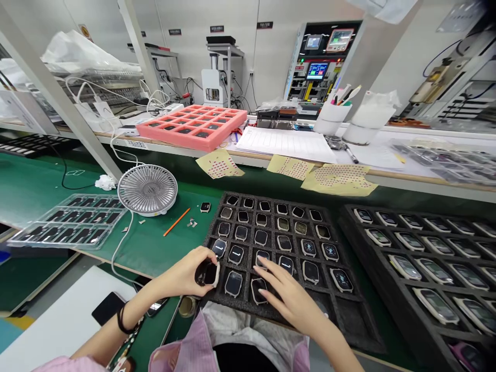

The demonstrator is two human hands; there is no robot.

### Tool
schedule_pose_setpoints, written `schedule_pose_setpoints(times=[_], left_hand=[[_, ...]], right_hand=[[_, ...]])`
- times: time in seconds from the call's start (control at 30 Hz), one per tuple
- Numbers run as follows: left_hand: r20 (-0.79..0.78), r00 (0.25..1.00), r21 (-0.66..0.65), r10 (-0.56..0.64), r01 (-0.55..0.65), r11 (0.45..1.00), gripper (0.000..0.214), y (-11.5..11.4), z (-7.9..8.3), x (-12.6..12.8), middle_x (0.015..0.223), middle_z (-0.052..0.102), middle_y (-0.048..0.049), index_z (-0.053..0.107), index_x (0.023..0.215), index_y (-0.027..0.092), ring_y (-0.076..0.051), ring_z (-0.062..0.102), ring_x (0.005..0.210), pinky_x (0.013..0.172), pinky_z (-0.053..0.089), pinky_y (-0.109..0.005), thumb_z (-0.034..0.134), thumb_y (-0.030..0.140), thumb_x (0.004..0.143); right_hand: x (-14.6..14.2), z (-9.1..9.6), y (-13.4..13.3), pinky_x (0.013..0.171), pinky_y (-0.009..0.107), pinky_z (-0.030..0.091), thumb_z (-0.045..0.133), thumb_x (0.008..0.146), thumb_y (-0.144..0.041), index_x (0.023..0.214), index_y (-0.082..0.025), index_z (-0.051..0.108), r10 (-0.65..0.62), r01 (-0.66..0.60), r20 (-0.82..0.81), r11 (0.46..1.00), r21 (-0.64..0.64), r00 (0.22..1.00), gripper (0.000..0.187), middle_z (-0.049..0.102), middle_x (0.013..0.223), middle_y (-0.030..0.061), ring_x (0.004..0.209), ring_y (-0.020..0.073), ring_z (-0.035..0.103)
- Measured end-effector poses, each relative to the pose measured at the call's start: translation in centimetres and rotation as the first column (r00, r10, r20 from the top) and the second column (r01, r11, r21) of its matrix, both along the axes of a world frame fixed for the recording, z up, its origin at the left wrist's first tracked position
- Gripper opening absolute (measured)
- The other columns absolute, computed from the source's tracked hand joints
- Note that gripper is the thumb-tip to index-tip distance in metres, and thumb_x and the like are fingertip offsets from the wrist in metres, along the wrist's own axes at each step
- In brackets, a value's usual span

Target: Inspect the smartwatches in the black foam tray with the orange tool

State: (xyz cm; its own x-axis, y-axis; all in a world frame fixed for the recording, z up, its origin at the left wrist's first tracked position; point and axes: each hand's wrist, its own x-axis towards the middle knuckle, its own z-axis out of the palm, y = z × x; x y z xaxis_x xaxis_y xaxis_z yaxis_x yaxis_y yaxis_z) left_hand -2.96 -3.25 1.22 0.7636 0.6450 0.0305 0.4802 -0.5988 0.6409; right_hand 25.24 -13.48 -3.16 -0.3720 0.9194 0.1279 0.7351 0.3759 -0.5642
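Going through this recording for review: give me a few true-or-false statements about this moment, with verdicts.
1. The left hand holds a watch. True.
2. The right hand grips an orange pencil. False: it is spread open over the watches in the black foam tray; the orange pencil lies on the green mat.
3. A round fan sits on the green mat, left of the black foam tray. True.
4. The pink tray lies on the green mat beside the hands. False: it sits farther back, on the raised shelf.
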Motion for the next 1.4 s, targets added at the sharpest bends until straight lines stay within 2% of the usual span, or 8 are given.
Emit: schedule_pose_setpoints(times=[0.17, 0.33, 0.43, 0.53, 0.7, 0.97, 1.23, 1.4], left_hand=[[-0.102, 0.974, 0.059, -0.202, 0.208, 0.976, 0.041, -0.7, 0.5, 3.3, 0.107, 0.059, -0.0063, 0.05, 0.107, 0.02, -0.022, 0.056, 0.098, 0.086, 0.045, -0.031, 0.063, 0.013, 0.069], [-0.449, 0.842, 0.26, -0.299, 0.443, 0.858, 0.054, -0.7, -0.6, 6.0, 0.101, 0.065, -0.01, 0.048, 0.118, 0.016, -0.026, 0.058, 0.095, 0.079, 0.046, -0.033, 0.071, 0.016, 0.069], [-0.532, 0.784, 0.29, -0.318, 0.522, 0.802, 0.048, -0.4, -0.6, 6.4, 0.091, 0.067, -0.0089, 0.054, 0.11, 0.016, -0.026, 0.06, 0.088, 0.074, 0.046, -0.031, 0.075, 0.021, 0.068], [-0.501, 0.808, 0.251, -0.31, 0.479, 0.841, 0.035, -0.4, 0.4, 6.6, 0.088, 0.068, -0.0064, 0.059, 0.101, 0.018, -0.023, 0.063, 0.084, 0.069, 0.046, -0.027, 0.073, 0.026, 0.069], [-0.436, 0.885, 0.275, -0.163, 0.303, 0.912, 0.039, -1.6, 1.9, 8.9, 0.086, 0.07, -0.0039, 0.058, 0.106, 0.021, -0.022, 0.066, 0.078, 0.065, 0.047, -0.027, 0.07, 0.033, 0.071], [-0.648, 0.735, 0.193, -0.199, 0.412, 0.891, 0.034, -4.2, -1.1, 14.6, 0.084, 0.068, -0.0157, 0.059, 0.094, 0.008, -0.029, 0.067, 0.077, 0.066, 0.051, -0.034, 0.075, 0.017, 0.066], [-0.526, 0.826, 0.191, -0.204, 0.348, 0.918, 0.041, -3.4, -1.8, 13.0, 0.094, 0.067, -0.014, 0.055, 0.103, 0.011, -0.028, 0.066, 0.086, 0.073, 0.052, -0.034, 0.072, 0.029, 0.07], [-0.313, 0.948, 0.202, -0.06, 0.128, 0.971, 0.046, -3.0, -1.1, 11.0, 0.094, 0.067, -0.0069, 0.049, 0.11, 0.017, -0.024, 0.064, 0.086, 0.073, 0.05, -0.031, 0.069, 0.032, 0.071]], right_hand=[[1.5, 0.1, -0.4, 0.109, 0.046, 0.035, 0.042, 0.095, -0.033, 0.14, -0.03, 0.039, -0.096, 0.096, -0.017, 0.995, 0.02, 0.995, 0.045, 0.037, 0.148, 0.0044, 0.134, 0.0244, 0.037], [2.3, 0.4, -1.0, 0.107, 0.045, 0.038, 0.041, 0.095, -0.034, 0.139, -0.031, 0.04, -0.163, 0.163, -0.004, 0.987, 0.001, 0.987, 0.044, 0.042, 0.145, 0.0034, 0.132, 0.0237, 0.04], [2.7, 0.2, -1.3, 0.108, 0.046, 0.037, 0.041, 0.095, -0.034, 0.138, -0.032, 0.041, -0.182, 0.182, -0.008, 0.983, 0.006, 0.983, 0.043, 0.044, 0.143, 0.0033, 0.131, 0.0239, 0.042], [3.1, -0.1, -1.4, 0.107, 0.047, 0.038, 0.041, 0.095, -0.034, 0.137, -0.032, 0.042, -0.198, 0.198, -0.015, 0.98, 0.011, 0.98, 0.042, 0.045, 0.142, 0.0036, 0.13, 0.0239, 0.042], [3.3, -0.4, -1.3, 0.105, 0.046, 0.04, 0.042, 0.095, -0.032, 0.134, -0.03, 0.047, -0.206, 0.208, -0.045, 0.978, 0.034, 0.977, 0.04, 0.049, 0.139, 0.0051, 0.128, 0.0244, 0.046], [3.5, -0.8, -1.7, 0.102, 0.046, 0.044, 0.045, 0.094, -0.03, 0.131, -0.026, 0.05, -0.225, 0.231, -0.087, 0.971, 0.067, 0.97, 0.038, 0.054, 0.133, 0.0075, 0.123, 0.0246, 0.051], [1.5, -1.8, -0.8, 0.093, 0.041, 0.05, 0.045, 0.093, -0.028, 0.117, -0.022, 0.061, -0.315, 0.344, -0.331, 0.939, 0.03, 0.89, 0.03, 0.065, 0.113, 0.0097, 0.105, 0.0238, 0.061], [-1.3, -1.1, -0.2, 0.076, 0.035, 0.055, 0.046, 0.092, -0.035, 0.121, -0.019, 0.058, -0.396, 0.371, -0.499, 0.916, -0.153, 0.771, 0.035, 0.068, 0.096, 0.0093, 0.081, 0.0215, 0.066]])
